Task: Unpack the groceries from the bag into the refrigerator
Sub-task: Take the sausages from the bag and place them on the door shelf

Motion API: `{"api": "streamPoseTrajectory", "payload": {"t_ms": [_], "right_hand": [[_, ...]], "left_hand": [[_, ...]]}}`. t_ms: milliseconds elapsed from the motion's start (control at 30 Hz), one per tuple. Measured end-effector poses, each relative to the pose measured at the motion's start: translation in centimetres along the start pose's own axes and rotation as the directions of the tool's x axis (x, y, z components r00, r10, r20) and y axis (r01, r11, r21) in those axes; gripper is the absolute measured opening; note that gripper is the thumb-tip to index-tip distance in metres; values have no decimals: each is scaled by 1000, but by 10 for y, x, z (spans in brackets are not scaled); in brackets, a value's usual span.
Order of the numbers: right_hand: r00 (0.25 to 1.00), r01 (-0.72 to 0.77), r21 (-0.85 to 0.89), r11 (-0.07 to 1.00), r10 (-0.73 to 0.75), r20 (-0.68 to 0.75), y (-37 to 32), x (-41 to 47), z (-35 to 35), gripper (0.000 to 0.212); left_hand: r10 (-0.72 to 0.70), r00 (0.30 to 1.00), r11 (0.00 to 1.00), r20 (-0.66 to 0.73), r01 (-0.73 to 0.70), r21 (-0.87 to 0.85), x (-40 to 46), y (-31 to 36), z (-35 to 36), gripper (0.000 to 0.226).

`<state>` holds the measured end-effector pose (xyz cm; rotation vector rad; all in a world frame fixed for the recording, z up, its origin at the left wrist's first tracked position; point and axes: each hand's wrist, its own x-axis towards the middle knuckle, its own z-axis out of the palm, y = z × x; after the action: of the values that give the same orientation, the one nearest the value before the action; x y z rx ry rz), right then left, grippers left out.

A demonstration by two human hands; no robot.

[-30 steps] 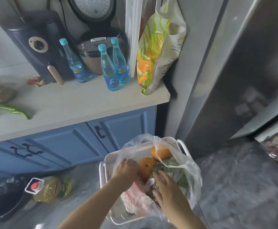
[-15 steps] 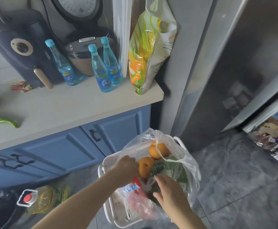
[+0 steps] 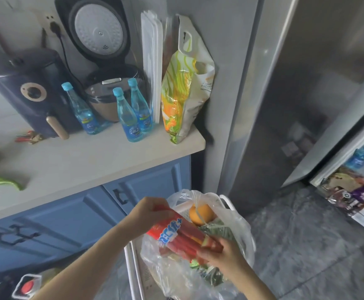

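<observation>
Blue cabinets (image 3: 72,215), pale countertop (image 3: 90,161), grey tiled floor (image 3: 306,252)

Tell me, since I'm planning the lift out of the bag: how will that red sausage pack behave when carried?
The red sausage pack probably flexes little: it spans between the left hand and right hand without visible sag. Its glossy film looks slippery, so gripping both ends seems wise. The sticks inside look bundled, so rolling seems unlikely.
</observation>
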<state>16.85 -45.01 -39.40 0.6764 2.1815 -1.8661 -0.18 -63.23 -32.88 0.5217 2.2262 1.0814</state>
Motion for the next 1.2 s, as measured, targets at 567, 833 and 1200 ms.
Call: {"api": "streamPoseTrajectory", "payload": {"t_ms": [567, 833, 1200], "right_hand": [[826, 446, -96, 890, -451, -338, -158, -97, -139, 34], [710, 404, -746, 529, -696, -109, -182, -209, -243, 109], [578, 367, -794, 484, -788, -214, -162, -280, -391, 91]], "left_hand": [[821, 570, 442, -24, -609, 659, -45, 154, 23, 93], [881, 472, 382, 26, -743, 550, -60, 281, 87, 102], [950, 289, 192, 116, -836, 514, -58, 424, 195, 90]]}}
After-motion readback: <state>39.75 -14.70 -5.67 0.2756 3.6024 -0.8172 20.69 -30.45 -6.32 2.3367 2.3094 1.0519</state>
